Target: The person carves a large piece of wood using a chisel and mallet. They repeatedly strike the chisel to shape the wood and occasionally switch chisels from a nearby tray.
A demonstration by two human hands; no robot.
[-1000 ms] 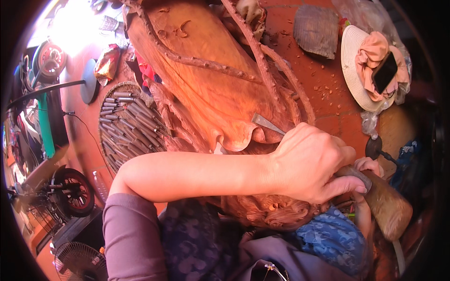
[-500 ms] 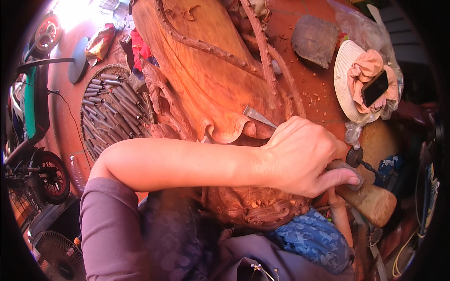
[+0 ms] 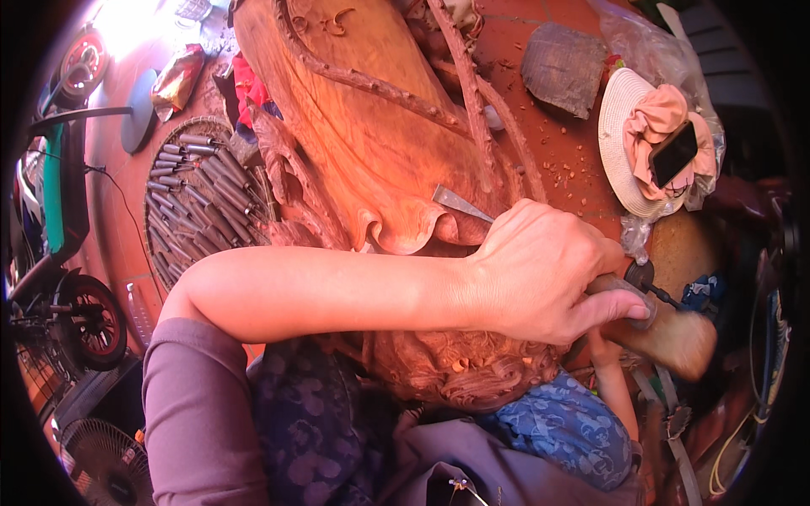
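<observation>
My left arm stretches across the view, and my left hand (image 3: 544, 274) is closed round a chisel (image 3: 462, 203). The flat metal blade points up and left toward the wavy lower edge of a reddish wood carving (image 3: 371, 152); I cannot tell whether its tip touches the wood. The handle end sticks out past my thumb. Right against that end is a wooden mallet (image 3: 682, 341), its head slightly blurred. Below it, partly hidden behind the mallet and my left hand, my right hand (image 3: 601, 350) appears to grip the mallet. Swirling carved relief (image 3: 460, 367) lies below my left forearm.
A round woven basket (image 3: 152, 211) holds many chisels at the left. Wood chips lie on the tile floor near a wood block (image 3: 567, 72). A brimmed hat (image 3: 620, 152) with a phone (image 3: 672, 156) on it sits at right. A fan (image 3: 105, 464) stands lower left.
The mallet head has shifted slightly up and tilted against the chisel's handle end. My left hand and the chisel sit a little higher and further left.
</observation>
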